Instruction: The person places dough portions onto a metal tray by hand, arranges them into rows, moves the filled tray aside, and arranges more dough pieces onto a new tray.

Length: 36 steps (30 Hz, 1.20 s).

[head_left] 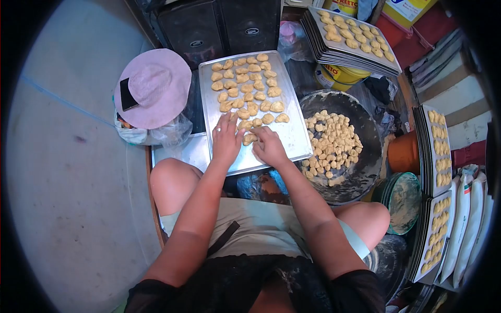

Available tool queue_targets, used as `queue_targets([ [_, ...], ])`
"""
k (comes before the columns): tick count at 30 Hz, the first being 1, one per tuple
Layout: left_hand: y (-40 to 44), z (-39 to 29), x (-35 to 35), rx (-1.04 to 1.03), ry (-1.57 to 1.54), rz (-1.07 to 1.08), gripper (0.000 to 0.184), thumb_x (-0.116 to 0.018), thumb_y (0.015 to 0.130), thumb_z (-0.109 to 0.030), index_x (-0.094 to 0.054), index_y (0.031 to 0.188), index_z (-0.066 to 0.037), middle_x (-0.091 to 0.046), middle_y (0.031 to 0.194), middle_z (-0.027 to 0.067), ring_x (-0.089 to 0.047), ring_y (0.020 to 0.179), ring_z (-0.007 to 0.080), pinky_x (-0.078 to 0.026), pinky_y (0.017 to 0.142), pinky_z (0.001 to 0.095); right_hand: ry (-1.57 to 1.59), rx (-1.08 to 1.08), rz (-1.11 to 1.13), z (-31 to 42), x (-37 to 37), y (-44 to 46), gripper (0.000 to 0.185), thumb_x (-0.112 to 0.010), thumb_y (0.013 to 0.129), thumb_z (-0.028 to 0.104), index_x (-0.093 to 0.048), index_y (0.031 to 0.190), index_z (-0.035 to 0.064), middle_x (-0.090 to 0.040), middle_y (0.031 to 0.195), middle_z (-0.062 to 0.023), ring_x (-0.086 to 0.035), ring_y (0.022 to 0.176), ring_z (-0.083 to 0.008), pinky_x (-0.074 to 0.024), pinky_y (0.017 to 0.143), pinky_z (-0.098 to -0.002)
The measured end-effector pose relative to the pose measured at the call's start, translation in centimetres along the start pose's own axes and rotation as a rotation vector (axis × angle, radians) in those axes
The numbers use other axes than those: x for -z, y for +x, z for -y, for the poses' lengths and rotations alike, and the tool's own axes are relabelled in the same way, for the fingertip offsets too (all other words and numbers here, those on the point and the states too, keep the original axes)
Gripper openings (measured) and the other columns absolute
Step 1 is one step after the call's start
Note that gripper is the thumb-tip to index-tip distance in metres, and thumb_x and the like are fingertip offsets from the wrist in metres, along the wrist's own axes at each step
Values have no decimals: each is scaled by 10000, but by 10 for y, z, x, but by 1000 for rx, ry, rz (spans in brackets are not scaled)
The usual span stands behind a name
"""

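Note:
A metal baking tray [295, 136] lies across my lap, holding rows of yellowish dough pieces [247, 88]. My left hand [225, 140] rests over the near left part of the tray, fingers stretched forward and a ring on one of them. Its fingertips reach the nearer dough rows, and its thumb is beside one dough piece [249, 139]. From the other side my right hand [270, 145] has its fingers curled against that same piece. Right of the tray, a wide dark basin [369, 156] holds many small loose dough lumps [336, 143].
Stacked trays of dough stand at the back right [350, 39] and the right [437, 151]. A pink hat [156, 86] with a phone [128, 95] on it sits at the left. Black speakers [250, 28] stand behind. Green round tubs [404, 203] are near my right knee.

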<state>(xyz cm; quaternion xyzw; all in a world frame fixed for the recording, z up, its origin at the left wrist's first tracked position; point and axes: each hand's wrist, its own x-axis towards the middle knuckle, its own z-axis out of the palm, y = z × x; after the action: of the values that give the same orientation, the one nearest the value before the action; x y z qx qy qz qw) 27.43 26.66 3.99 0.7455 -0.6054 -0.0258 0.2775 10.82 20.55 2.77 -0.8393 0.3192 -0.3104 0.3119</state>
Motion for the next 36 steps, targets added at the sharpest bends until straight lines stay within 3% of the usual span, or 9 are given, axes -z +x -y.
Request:
queue_targets([
  [4,-2,8,-24,57,222,91,659,-439,1001,-464,-355,1494,-35,-266,1595,155,-186,1492,337,-127,1192,528,264,-140,-73,1,11,-2,371,-669,822,118,-635,1190,84,-595,1030,-142,-612,849,-288,-495,780,-380],
  [7,13,13,-24,88,214,30,656,-401,1010,-478,-361,1491,-33,-253,1603,141,-183,1493,338,-93,1192,558,230,-85,-199,-9,22,0,362,-676,832,117,-626,1187,64,-587,1008,-143,-610,801,-276,-511,736,-365],
  [14,92,58,-15,-31,79,-14,382,-542,932,-226,-578,1262,-37,-502,1397,185,-483,1276,381,-404,1032,504,202,-206,-177,-9,25,-1,269,-630,874,97,-645,1142,77,-601,1005,-147,-626,816,-297,-513,760,-381],
  [17,95,70,-15,-102,128,19,294,-585,860,-146,-627,1121,-18,-553,1310,185,-568,1141,375,-470,948,489,164,-164,-185,-21,19,-7,248,-628,885,61,-658,1130,34,-604,1002,-121,-633,810,-209,-516,746,-304],
  [20,97,76,-16,-127,152,-1,265,-598,846,-148,-638,1071,-12,-562,1291,178,-588,1106,365,-486,924,477,213,-160,-199,-30,14,-10,259,-626,865,91,-650,1122,78,-606,1011,-154,-641,857,-316,-518,783,-389],
  [23,98,70,-4,-63,174,77,243,-594,842,-139,-646,1043,-12,-579,1246,176,-594,1094,361,-494,909,470,203,-153,-189,-26,22,-9,251,-621,882,50,-658,1129,27,-604,999,-123,-653,856,-215,-527,764,-308],
  [26,99,73,0,-87,200,93,275,-599,830,-139,-638,1079,-28,-595,1220,187,-607,1074,374,-496,904,471,202,-142,-197,-27,23,-10,252,-623,878,61,-657,1125,29,-607,1004,-127,-651,867,-232,-525,774,-316],
  [29,91,66,1,-189,203,-123,260,-599,813,-134,-653,1046,-33,-617,1151,177,-613,1030,375,-502,869,460,145,-46,-207,-21,18,-7,251,-653,852,115,-650,1100,73,-610,1003,-159,-623,903,-343,-502,816,-417],
  [36,66,29,34,-310,213,373,210,-645,763,-110,-668,968,-69,-613,973,121,-592,1004,339,-473,865,468,-63,-20,-75,6,-8,-5,301,-728,801,224,-666,1068,102,-614,1054,-91,-572,1032,-301,-432,876,-434],
])
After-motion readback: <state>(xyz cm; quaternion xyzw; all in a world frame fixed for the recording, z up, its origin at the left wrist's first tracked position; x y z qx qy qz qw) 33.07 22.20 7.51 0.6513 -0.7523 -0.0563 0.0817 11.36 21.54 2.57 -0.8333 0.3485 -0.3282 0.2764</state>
